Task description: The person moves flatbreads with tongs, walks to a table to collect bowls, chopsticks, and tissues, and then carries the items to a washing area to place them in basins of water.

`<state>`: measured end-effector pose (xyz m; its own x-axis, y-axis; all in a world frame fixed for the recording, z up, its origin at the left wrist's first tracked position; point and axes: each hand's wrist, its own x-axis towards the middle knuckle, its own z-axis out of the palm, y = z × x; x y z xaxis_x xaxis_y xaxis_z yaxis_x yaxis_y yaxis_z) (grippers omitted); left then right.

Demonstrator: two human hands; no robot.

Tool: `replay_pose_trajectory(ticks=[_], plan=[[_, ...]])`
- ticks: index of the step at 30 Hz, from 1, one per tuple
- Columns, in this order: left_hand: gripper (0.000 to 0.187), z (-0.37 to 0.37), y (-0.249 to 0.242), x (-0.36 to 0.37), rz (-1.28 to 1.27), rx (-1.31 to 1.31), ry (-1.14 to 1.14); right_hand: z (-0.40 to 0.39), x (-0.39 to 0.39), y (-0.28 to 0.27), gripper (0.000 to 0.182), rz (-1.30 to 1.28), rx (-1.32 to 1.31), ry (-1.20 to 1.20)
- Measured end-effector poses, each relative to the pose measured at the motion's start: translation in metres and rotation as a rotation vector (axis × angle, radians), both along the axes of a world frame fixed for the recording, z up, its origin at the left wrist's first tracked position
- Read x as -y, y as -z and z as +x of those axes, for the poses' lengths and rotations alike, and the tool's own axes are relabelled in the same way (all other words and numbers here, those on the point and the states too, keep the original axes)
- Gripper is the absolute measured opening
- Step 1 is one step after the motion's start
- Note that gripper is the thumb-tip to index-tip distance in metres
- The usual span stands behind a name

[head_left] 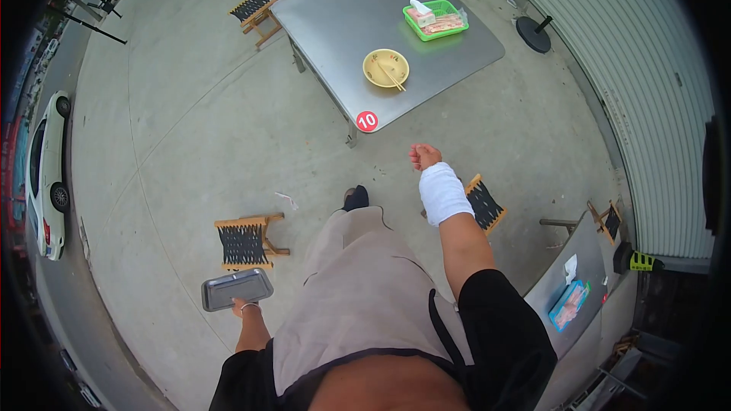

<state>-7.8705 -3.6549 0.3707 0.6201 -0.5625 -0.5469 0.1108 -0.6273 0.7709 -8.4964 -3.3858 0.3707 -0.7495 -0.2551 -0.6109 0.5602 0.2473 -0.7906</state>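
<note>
At the lower left, my left hand [244, 306] is closed on the near edge of a grey metal tray [237, 289]; nothing shows on the tray. Its thumb side is visible, and some fingers are hidden beneath. My right hand [425, 156] hangs in front of me with its fingers curled in, and I see nothing in them. A white cloth wrap [444, 192] covers that wrist and forearm. Nearest to this hand is the metal table [327, 38] ahead, apart from it. On the table stands a yellow bowl [385, 68] with chopsticks [392, 76] across it.
The table also bears a green basket [435, 20] with tissues and packets, and a red number 10 sticker [367, 121]. Folding stools stand at left [245, 245] and right [484, 205]. A second table [548, 304] is at lower right. A white car [47, 175] stands far left.
</note>
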Motion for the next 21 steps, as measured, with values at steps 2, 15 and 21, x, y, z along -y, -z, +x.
replay_pose_trajectory(ticks=[2,15,21], plan=[[0.043,-0.052,-0.007,0.006,0.03,-0.018,-0.084,-0.028,0.013,0.018,0.021,0.101,0.099,-0.047],[0.042,-0.386,-0.09,0.005,-0.23,-0.452,0.146,-0.313,0.126,0.173,0.031,0.5,-0.051,-0.624],[0.042,-0.428,-0.082,-0.05,-0.185,-0.517,-0.055,-0.327,0.161,0.131,0.02,0.338,0.1,-0.422]])
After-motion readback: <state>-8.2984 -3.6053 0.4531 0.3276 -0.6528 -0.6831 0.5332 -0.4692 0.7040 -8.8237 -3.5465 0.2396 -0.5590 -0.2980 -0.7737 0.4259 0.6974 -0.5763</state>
